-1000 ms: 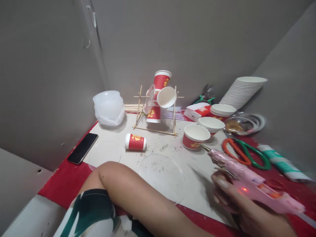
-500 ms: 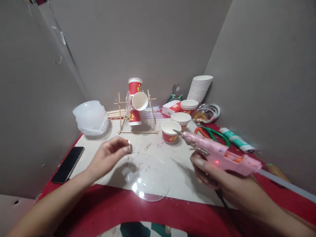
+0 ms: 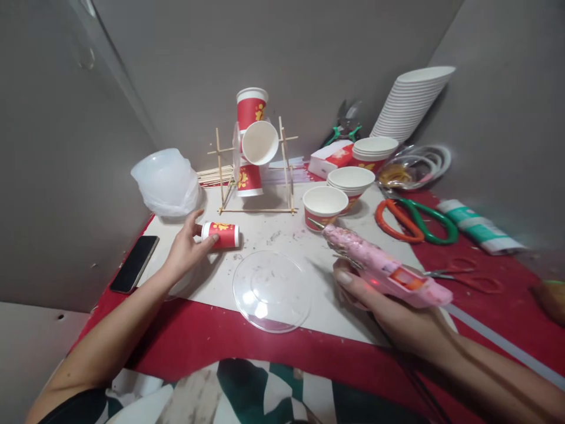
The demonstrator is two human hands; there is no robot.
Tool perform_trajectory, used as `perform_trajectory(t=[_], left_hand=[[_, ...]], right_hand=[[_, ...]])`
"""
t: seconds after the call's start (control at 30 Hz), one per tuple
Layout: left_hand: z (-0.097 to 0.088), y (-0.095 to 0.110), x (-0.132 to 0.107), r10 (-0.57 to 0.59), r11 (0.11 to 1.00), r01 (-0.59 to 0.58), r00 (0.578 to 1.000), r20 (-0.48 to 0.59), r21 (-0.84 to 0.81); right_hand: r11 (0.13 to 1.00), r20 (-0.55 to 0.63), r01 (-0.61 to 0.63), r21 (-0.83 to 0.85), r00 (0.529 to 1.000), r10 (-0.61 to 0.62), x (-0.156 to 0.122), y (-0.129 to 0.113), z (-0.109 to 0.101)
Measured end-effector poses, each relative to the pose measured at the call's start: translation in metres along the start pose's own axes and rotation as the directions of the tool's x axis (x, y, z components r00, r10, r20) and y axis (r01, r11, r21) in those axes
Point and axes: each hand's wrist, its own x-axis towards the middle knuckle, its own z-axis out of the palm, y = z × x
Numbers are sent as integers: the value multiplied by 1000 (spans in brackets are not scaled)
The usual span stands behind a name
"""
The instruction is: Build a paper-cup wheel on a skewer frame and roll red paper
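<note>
My left hand (image 3: pixel 188 244) has its fingers apart at the left end of a small red paper cup (image 3: pixel 225 234) lying on its side. The thumb overlaps the cup's near side. My right hand (image 3: pixel 366 288) grips a pink hot glue gun (image 3: pixel 384 268). Its metal nozzle points left, just in front of a red paper bowl (image 3: pixel 325 201), and a glue stick (image 3: pixel 498 333) extends from its back. Between the hands lies a clear plastic disc (image 3: pixel 271 291). Behind stands a wooden stick frame (image 3: pixel 256 210) carrying red-and-white paper cups (image 3: pixel 252 109), one with its opening facing me.
A smartphone (image 3: pixel 135 263) and white plastic bag (image 3: pixel 165 182) are on the left. On the right are more bowls (image 3: pixel 351 178), orange-and-green-handled scissors (image 3: pixel 435 221), red-handled scissors (image 3: pixel 479 277), a wrapped roll (image 3: pixel 481 227) and a tall stack of white cups (image 3: pixel 412 100).
My left hand has drawn back leftward and spread its fingers, uncovering the small cup. The view has shifted down and rightward. My right hand still holds the glue gun.
</note>
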Motion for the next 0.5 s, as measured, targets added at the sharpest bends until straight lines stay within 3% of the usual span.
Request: perform_trajectory(t=[0.1, 0.23, 0.33, 0.5], left_hand=[[8, 3, 3, -32, 951, 50, 997, 64, -305], [9, 21, 1, -82, 780, 93, 996, 46, -619], [7, 43, -3, -108, 656, 127, 991, 75, -744], [16, 74, -6, -182, 456, 359, 933, 309, -814]], right_hand=[[998, 2, -63, 1, 998, 63, 0, -1, -1], [995, -7, -93, 47, 996, 94, 0, -2, 0], [987, -22, -138, 77, 990, 140, 0, -3, 1], [987, -38, -122, 105, 991, 126, 1, -9, 2]])
